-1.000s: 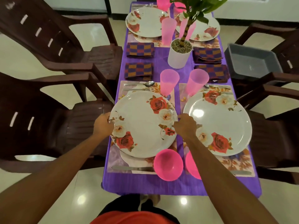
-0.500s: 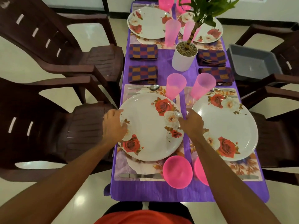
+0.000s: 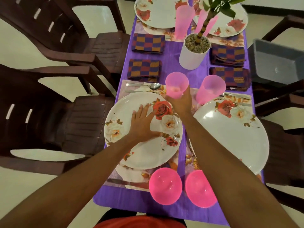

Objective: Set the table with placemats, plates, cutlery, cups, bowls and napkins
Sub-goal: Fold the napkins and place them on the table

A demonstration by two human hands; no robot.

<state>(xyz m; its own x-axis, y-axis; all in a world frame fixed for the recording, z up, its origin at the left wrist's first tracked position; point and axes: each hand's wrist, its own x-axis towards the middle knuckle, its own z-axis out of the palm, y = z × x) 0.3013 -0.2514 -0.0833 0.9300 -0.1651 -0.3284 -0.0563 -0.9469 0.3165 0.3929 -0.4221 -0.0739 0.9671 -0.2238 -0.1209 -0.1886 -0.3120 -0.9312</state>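
Cup (image 3: 176,83): pink, translucent, upright, long axis vertical, mouth up; only its own pink base shows inside. It stands at the 1 o'clock edge of the near left plate (image 3: 148,155). Whether its base touches the worktop (image 3: 171,66) cannot be told.

Right hand (image 3: 180,102): fingers wrapped round the cup's lower wall from the 6 o'clock side.

Left hand (image 3: 143,122): fingers straight and spread, palm flat on the plate, pointing to 12 o'clock.

The plate is white with a rose print and lies on a floral placemat (image 3: 125,180). A spoon (image 3: 148,85) lies crosswise at the plate's 12 o'clock, bowl end toward 3 o'clock.

Second cup (image 3: 210,89): at 3 o'clock of the first, near it but apart, mouth up.

Right plate (image 3: 230,137): same print, well to 3 o'clock.

Two pink bowls (image 3: 165,185) sit at the plate's 5 o'clock, side by side, mouths up, glossy pink insides showing.

Checked napkins (image 3: 144,69), folded, lie at 12 o'clock on both sides of a white pot (image 3: 191,58), which holds gravel and a plant stem.

Grey tub (image 3: 278,63): on a chair at 2 o'clock.
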